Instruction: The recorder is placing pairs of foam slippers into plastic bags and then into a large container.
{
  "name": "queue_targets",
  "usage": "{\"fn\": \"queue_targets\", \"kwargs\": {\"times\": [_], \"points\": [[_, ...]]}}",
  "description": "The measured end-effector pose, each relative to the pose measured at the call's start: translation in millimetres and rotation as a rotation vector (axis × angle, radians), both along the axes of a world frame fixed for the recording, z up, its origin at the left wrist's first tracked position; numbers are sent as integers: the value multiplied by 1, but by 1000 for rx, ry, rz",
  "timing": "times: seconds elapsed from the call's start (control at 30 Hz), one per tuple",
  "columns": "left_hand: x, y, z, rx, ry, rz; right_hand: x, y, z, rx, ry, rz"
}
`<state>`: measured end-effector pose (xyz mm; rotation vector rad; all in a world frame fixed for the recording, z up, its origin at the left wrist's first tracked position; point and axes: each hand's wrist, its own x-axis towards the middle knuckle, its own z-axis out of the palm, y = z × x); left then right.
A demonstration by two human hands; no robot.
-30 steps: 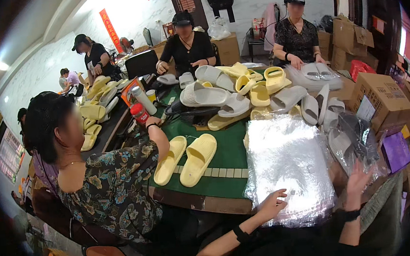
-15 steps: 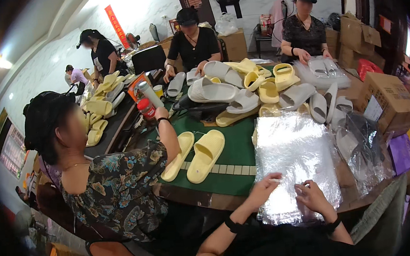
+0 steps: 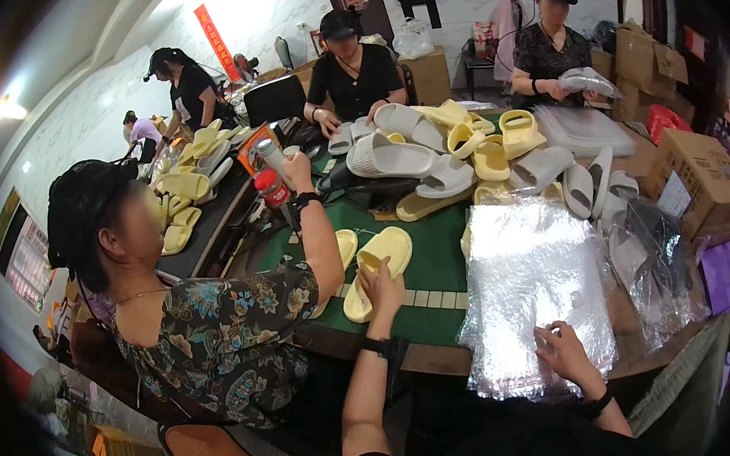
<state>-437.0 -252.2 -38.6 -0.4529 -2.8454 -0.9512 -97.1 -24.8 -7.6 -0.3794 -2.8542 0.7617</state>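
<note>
- Yellow slide sandal (image 3: 385, 247): it lies on the green table mat (image 3: 426, 245), across a row of pale tiles (image 3: 436, 299), strap end pointing away from the wearer.
- Left hand (image 3: 382, 292): laid over the sandal's footbed, fingers bent and reaching to the rear edge of the strap. The view does not show whether they have closed firmly on it.
- Right hand (image 3: 566, 351): fingers loosely curled and spread, at the near part of the stack of clear plastic bags (image 3: 529, 258), with nothing visible in its grasp; whether the fingertips touch the top bag is hard to say.
- Handling: the thick one-piece sole and broad strap look like moulded foam, so the sandal should be light, springy and hard to damage. It would probably flex if pinched, and the smooth surface may slide a little.
- Where to hold: the strap's rear edge, thumb outside and fingers beneath, seems the surest place; the sole's side edges would also serve.
- Matching yellow sandal (image 3: 346, 245): just beside it on the left, partly covered by a co-worker's arm (image 3: 321, 238).
- Bags: thin, glossy film, likely slippery and inclined to cling together; a corner or edge suits fingertips best.
</note>
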Motion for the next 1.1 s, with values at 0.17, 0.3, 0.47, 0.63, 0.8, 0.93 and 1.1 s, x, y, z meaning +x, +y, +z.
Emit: {"fn": "queue_targets", "kwargs": {"times": [0.17, 0.3, 0.47, 0.63, 0.8, 0.93, 1.1], "points": [[-39, -1, 2, 135, -150, 50, -1, 0, -3, -16, -2, 1], [-54, 6, -12, 353, -9, 158, 0, -1, -4, -3, 34, 5], [-47, 15, 13, 248, -45, 454, 3, -1, -2, -29, 23, -39], [-72, -20, 15, -50, -181, 381, 6, 0, -6, -35, 16, -32], [-87, -33, -18, 1, -4, 202, 4, 4, -20, -76, 39, -25], [-49, -1, -13, -60, 33, 35, 6, 5, -15, -5, 27, 5], [0, 12, 13, 379, -19, -65, 7, 3, -17, 119, 55, 43]]}}
